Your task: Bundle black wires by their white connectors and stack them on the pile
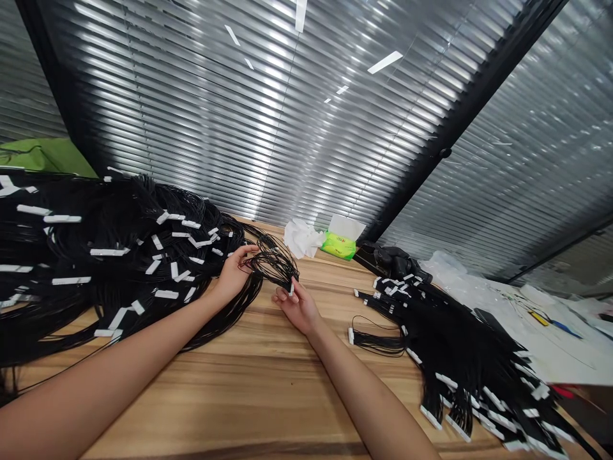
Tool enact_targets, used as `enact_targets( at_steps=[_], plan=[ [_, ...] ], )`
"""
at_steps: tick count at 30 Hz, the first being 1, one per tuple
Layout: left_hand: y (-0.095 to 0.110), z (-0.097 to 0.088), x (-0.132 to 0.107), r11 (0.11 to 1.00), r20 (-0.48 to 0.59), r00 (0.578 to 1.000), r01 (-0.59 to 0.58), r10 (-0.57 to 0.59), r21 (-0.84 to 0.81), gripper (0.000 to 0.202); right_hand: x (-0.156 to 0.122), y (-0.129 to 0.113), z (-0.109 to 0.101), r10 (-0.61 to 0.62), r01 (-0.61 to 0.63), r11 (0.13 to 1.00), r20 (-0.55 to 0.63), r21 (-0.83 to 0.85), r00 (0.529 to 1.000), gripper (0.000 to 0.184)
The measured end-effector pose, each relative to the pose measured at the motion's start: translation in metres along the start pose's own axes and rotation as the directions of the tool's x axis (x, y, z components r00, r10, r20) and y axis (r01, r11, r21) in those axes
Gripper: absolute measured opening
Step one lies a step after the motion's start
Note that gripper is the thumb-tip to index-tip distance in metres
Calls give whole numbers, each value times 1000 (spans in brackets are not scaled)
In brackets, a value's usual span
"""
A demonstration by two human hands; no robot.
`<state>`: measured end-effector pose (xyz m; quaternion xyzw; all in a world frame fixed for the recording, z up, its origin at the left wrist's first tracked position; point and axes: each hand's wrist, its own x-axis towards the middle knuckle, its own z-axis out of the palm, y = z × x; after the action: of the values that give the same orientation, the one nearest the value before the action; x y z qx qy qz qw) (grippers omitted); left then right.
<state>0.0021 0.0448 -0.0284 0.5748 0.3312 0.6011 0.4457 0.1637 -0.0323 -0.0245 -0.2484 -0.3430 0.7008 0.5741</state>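
Left hand [233, 275] grips a looped black wire bundle [272, 265] and right hand [295, 308] pinches its white connector [291, 289] above the wooden tabletop [268, 390]; a careless pull could snag strands in the neighbouring wire pile [110, 243].

Behind the slim fingers [246, 252] of the left hand [233, 276], a bare, smooth forearm [110, 364] widens toward the frame's lower edge; behind the fingers of the right hand [297, 308], a second bare forearm [364, 396] widens likewise
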Motion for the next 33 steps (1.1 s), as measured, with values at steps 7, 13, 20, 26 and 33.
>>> enact_targets(
  at_steps=[7, 13, 20, 26, 33],
  plan=[
    [12, 0, -3, 953, 186, 969, 204, -164, -224, 44, -4, -1, 1, 69, -82, 985, 92, 151, 993, 50],
    [6, -7, 1, 793, 292, 894, 439, -340, -422, 38, -5, -1, 0, 51, -71, 983, 121, 167, 991, 57],
    [13, -7, 3, 710, 267, 869, 494, -416, -502, 24, -4, 0, 2, 68, -90, 983, 139, 160, 988, 57],
    [21, -7, 5, 674, 130, 870, 456, -476, -582, 16, -2, 2, 3, 66, -84, 976, 91, 202, 994, 50],
    [14, -6, -3, 818, 266, 901, 426, -343, -387, 28, -2, 5, 1, 75, -86, 975, 60, 205, 995, 39]
  ],
)
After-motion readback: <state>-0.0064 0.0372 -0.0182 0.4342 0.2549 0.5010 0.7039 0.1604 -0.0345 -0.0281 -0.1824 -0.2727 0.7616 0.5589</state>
